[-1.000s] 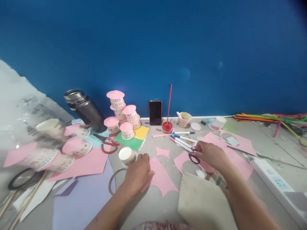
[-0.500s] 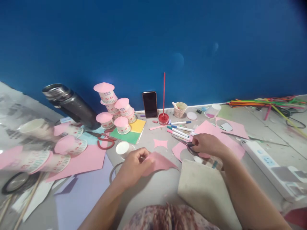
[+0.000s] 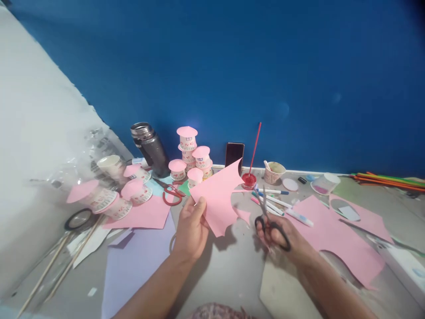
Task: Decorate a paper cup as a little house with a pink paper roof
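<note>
A person's bare hands work over a grey counter (image 3: 229, 277) set against a blue wall (image 3: 212, 79), seen from the wearer's own head. The left hand (image 3: 192, 232) has a closed grip on a piece of pink paper (image 3: 219, 199), thumb on top, pinching its near left corner. The paper is raised above the counter, about the middle of the view, with scalloped bites along its right edge; its upper tip overlaps a dark phone (image 3: 233, 152) standing against the wall.

The right hand (image 3: 290, 241), just to the right of the paper, is closed around the handles of black-handled scissors (image 3: 264, 212). Their blades point away from the person, apart from the paper; blur makes it hard to tell how far the blades are spread.

Beyond the hands stand stacked paper-cup houses (image 3: 187, 141) with pink cone roofs, and left of them a dark flask (image 3: 154, 155). Red-handled scissors (image 3: 172, 195) lie in front of the flask. Near the phone is a small pot of red paint (image 3: 249, 180) with a red stick (image 3: 255, 148) rising from it. Several markers (image 3: 272, 206) lie beyond the right hand, and a large pink sheet (image 3: 332, 230) with curved cut-outs lies to its right.
</note>
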The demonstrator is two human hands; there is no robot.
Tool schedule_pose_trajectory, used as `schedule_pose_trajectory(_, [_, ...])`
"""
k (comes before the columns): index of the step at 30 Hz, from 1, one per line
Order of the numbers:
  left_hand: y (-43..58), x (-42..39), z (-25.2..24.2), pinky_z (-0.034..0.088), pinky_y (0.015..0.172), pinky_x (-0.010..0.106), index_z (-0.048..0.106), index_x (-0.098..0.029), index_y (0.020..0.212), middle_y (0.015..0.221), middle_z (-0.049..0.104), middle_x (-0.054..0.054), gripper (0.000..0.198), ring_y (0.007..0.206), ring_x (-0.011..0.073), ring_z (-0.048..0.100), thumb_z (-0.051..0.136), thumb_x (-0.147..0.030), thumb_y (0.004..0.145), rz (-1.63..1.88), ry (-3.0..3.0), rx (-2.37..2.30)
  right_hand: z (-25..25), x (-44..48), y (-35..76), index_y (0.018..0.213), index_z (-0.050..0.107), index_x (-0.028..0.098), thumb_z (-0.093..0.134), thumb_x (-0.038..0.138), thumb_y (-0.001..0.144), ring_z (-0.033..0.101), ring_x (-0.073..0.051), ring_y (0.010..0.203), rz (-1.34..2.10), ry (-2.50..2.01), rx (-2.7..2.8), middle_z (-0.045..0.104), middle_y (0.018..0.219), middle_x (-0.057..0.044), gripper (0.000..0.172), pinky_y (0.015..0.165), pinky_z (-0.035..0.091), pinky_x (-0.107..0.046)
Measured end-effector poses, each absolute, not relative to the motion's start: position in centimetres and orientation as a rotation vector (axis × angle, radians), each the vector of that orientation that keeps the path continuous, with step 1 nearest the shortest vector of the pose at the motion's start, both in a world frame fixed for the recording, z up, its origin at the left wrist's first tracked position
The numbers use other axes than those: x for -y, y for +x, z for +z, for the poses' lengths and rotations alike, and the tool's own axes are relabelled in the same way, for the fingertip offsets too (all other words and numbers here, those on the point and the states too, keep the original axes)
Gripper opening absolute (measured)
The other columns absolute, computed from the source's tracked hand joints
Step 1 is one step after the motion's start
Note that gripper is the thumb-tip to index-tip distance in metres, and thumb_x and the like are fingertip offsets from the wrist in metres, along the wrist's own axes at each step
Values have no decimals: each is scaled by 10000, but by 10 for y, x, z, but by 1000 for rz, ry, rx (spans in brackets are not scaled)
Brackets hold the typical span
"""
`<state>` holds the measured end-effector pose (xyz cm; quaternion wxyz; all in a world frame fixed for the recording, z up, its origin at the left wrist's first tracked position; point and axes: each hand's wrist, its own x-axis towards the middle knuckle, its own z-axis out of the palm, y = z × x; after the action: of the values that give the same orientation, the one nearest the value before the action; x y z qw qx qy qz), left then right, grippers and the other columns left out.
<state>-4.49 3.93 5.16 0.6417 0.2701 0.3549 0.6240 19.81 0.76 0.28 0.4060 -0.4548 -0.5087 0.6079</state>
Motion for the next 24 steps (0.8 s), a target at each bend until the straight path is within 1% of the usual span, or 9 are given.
schedule_pose_trajectory(2, [-38,-37,51,604,990,369,701,-202,1297,1273,791,123,572,1154,288,758,897,-428,810,1433,603,-778,4,-3,187,839,683,167,799,826,683,514,-142,649,1554,-1189,1342,641,755,-44,688,557,407,-254])
schedule_pose_trajectory(4, [-32,-34,49,597,1015,391,683,-210,1324,1299,780,129,620,1191,303,744,902,-456,798,1420,598,-762,8,0,179,836,691,163,790,871,639,505,-150,669,1562,-1221,1360,623,738,-40,742,570,393,-257])
schedule_pose_trajectory(7, [-23,-30,45,606,998,396,684,-207,1304,1265,790,129,625,1182,309,747,910,-464,781,1406,603,-783,14,2,170,844,700,159,765,931,579,483,-153,671,1597,-1256,1324,608,724,-35,819,578,392,-265])
schedule_pose_trajectory(9, [-20,-27,43,614,974,393,694,-198,1262,1216,804,125,592,1156,308,757,906,-466,779,1393,606,-816,17,3,166,818,696,157,756,947,556,471,-150,667,1606,-1284,1299,610,719,-38,834,575,380,-263])
schedule_pose_trajectory(13, [-17,-23,40,631,905,383,712,-191,1181,1106,827,100,532,1056,298,787,909,-447,758,1375,583,-837,15,5,161,714,636,172,754,910,594,464,-146,658,1583,-1315,1277,597,699,-37,757,557,346,-258])
schedule_pose_trajectory(16, [-19,-20,38,642,838,382,727,-177,1161,1002,835,91,546,951,304,804,925,-423,715,1344,568,-821,12,7,160,671,590,187,752,865,639,405,-122,609,1575,-1320,1312,519,638,4,698,530,307,-253])
schedule_pose_trajectory(18, [-22,-19,38,647,786,389,744,-154,1129,918,832,93,568,882,316,807,935,-447,682,1302,579,-821,11,8,161,661,576,192,749,856,653,384,-115,596,1577,-1319,1349,487,623,18,687,522,294,-251])
schedule_pose_trajectory(21, [-23,-19,38,646,732,395,767,-128,1035,831,821,96,548,819,325,805,943,-486,658,1236,593,-871,11,10,162,680,592,189,733,873,664,405,-126,616,1584,-1304,1396,507,647,9,699,530,305,-252])
schedule_pose_trajectory(24, [-22,-18,41,641,725,383,775,-123,970,817,820,96,510,826,322,804,952,-484,656,1248,579,-981,14,11,160,746,642,180,718,898,661,446,-144,646,1612,-1286,1404,553,692,-12,728,547,338,-259])
